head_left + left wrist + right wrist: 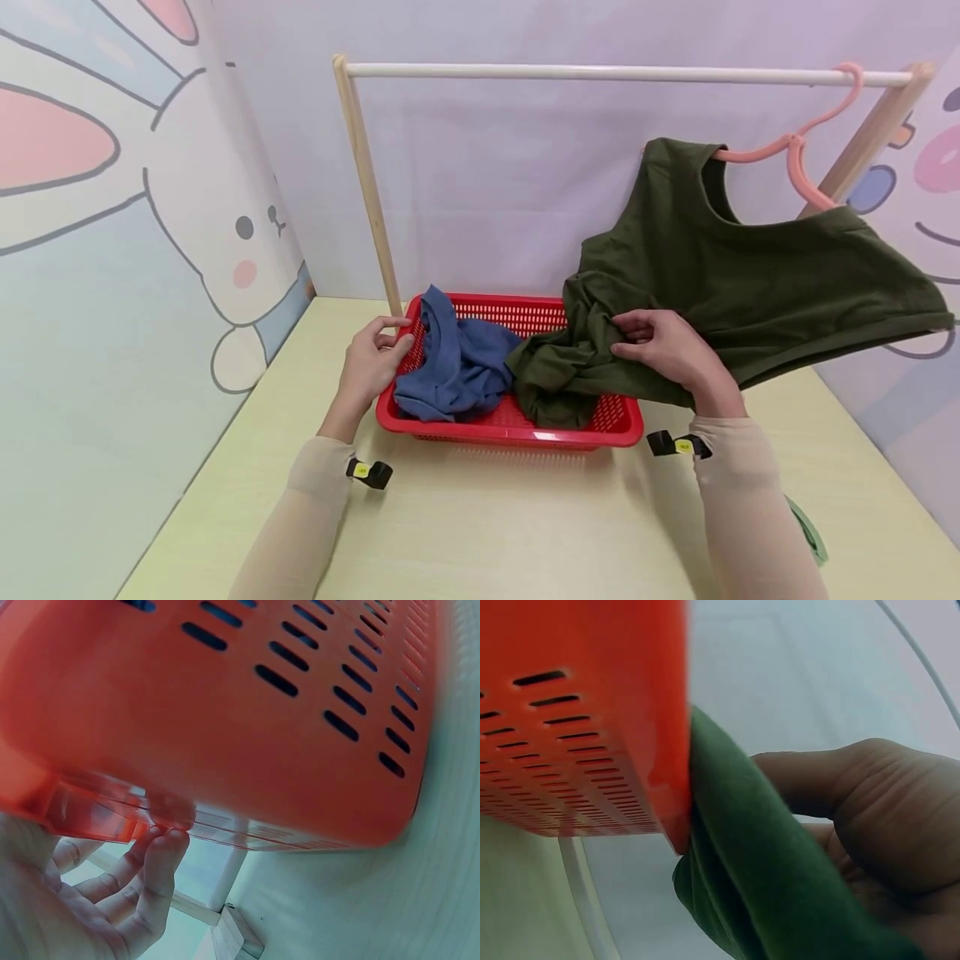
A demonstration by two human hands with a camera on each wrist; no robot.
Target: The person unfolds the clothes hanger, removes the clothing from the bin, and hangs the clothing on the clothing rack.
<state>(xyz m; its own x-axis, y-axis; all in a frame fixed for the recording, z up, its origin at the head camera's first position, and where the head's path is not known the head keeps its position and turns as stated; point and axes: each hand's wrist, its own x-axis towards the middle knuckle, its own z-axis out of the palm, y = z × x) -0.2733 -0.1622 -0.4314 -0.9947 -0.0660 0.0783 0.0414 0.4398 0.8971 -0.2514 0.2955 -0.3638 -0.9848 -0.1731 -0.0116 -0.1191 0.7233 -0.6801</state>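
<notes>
A red plastic basket [517, 433] with slotted walls stands on the table, and my left hand [372, 354] grips its left rim. In the left wrist view, fingertips [166, 844] touch the basket's edge [225, 750] from outside. Blue cloth [457, 367] lies crumpled in the basket's left part. A dark green shirt [757, 267] hangs from a pink hanger [795, 143], with its bunched lower part in the basket's right side. My right hand [667, 346] pinches that bunched part. In the right wrist view, the green fabric [757, 847] drapes over the basket's rim, partly covering the fingers.
The hanger hooks over the right end of a white rod [585, 73] on wooden posts [363, 175]. Behind the right sleeve lies a small green item [808, 532], mostly hidden. Walls with cartoon drawings [247, 225] border the table [487, 533] at both sides.
</notes>
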